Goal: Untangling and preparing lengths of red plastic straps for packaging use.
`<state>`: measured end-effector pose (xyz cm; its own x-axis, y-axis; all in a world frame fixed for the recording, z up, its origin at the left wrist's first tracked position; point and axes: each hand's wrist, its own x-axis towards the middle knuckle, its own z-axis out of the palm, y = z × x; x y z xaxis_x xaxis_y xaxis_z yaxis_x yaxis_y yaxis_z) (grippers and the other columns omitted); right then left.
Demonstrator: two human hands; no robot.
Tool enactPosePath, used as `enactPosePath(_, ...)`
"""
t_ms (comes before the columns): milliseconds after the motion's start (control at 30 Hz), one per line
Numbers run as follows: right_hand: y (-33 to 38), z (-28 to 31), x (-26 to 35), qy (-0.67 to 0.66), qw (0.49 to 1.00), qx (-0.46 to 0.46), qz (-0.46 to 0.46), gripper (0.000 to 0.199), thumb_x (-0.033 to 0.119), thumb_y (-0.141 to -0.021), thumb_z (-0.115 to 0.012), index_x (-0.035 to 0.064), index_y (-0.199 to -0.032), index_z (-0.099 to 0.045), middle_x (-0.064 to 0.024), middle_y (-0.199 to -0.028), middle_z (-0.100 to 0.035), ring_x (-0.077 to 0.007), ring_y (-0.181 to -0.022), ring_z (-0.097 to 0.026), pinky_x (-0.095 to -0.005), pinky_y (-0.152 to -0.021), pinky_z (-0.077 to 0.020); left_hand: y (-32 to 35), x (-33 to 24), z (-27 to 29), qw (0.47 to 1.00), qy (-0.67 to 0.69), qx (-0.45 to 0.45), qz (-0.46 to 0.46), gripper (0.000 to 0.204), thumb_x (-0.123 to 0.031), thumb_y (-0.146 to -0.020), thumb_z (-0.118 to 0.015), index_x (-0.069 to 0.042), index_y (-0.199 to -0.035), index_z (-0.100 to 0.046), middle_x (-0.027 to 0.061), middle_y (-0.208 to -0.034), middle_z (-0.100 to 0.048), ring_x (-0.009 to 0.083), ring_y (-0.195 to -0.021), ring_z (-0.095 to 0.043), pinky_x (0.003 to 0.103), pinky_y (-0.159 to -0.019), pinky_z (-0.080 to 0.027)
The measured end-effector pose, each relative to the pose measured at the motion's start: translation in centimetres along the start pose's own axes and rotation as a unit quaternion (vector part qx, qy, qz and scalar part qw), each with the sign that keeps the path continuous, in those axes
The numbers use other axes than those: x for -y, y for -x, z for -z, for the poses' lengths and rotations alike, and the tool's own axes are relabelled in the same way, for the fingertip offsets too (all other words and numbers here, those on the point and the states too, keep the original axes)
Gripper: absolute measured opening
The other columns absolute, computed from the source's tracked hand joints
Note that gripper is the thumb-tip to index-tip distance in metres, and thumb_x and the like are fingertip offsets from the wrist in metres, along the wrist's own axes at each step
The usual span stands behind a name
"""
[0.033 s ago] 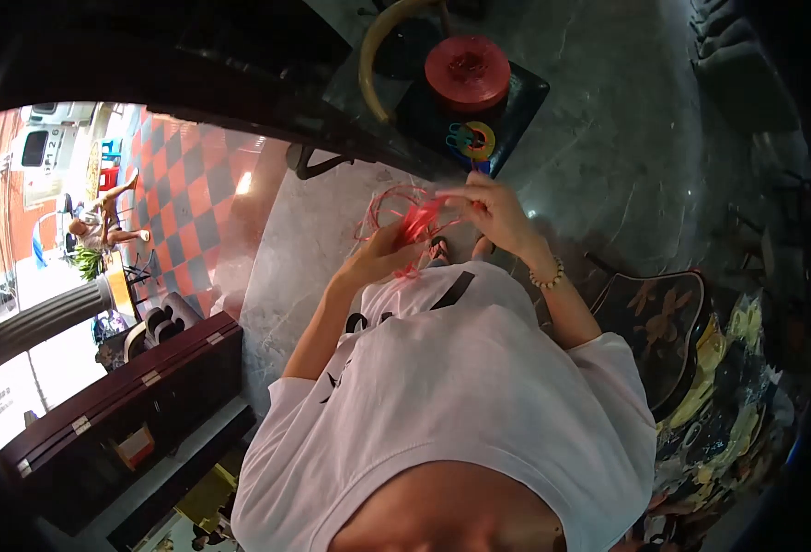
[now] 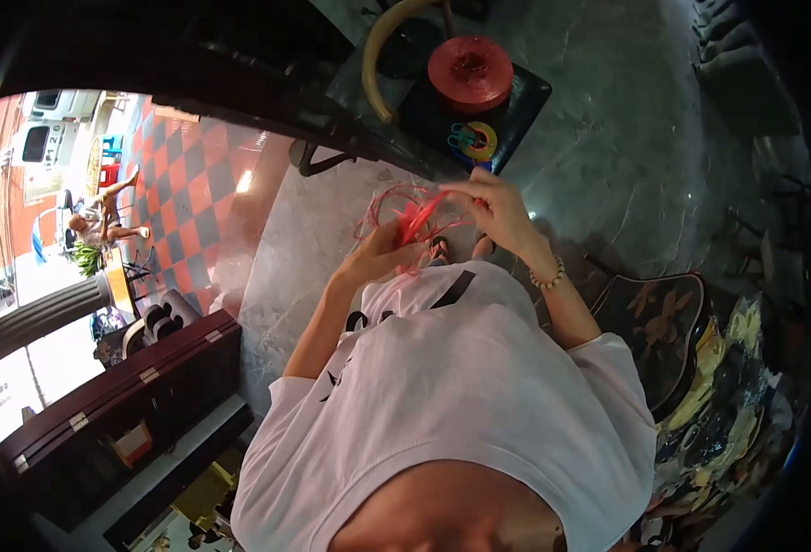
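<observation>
Loops of red plastic string [image 2: 413, 219] are bunched in front of my white shirt. My left hand [image 2: 374, 256] is closed round the bunch, with thin loops sticking out above and below its fingers. To the right, my right hand [image 2: 505, 213] pinches a red strand that runs across from the bunch. A beaded bracelet [image 2: 547, 273] circles my right wrist. Just beyond my hands, a large roll of red string [image 2: 470, 74] rests on a dark square stool top [image 2: 527, 92]. On its near part lie a yellow ring [image 2: 483, 141] and teal looped handles [image 2: 459, 136], perhaps of scissors.
A curved cane armrest [image 2: 373, 64] stands left of the roll. At my right are a dark patterned chair back [image 2: 667, 317] and a heap of yellow and dark pieces [image 2: 713, 396]. A dark wooden bench [image 2: 138, 396] lies left, near a doorway where a person [image 2: 102, 225] sits outside.
My right hand has shifted slightly up and away from the bunch, and the strand between my hands looks straighter. My left hand stays at nearly the same place.
</observation>
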<state>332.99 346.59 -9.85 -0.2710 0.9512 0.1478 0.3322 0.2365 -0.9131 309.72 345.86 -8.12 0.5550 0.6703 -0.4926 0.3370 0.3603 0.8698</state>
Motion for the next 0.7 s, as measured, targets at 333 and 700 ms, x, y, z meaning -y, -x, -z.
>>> enactPosePath(333,-2.5,2.2,3.4,0.058,0.981,-0.184,0.016,0.011,0.012,-0.082,-0.06,0.0043,-0.091,-0.063,-0.0064,-0.069,-0.047,-0.0154,-0.058,-0.048,-0.0255,-0.053,-0.0383,7.8,18.9,14.2,0.896,0.171,-0.4,-0.088,0.029,-0.018,-0.085,-0.06,-0.004,-0.109,-0.055,0.0004,-0.091,-0.058,0.0111,-0.08,-0.056,0.023,-0.068,-0.043)
enactPosePath(700,-4.3,2.9,8.2,0.053,0.992,-0.083,0.078,0.01,0.011,-0.085,-0.057,0.0023,-0.088,-0.062,-0.0026,-0.068,-0.045,-0.0106,-0.057,-0.042,-0.0243,-0.051,-0.0346,9.9,1.0,11.0,0.846,0.047,-0.452,-0.277,0.034,-0.01,-0.082,-0.06,-0.004,-0.116,-0.053,0.0064,-0.11,-0.059,0.0137,-0.104,-0.054,0.026,-0.085,-0.043)
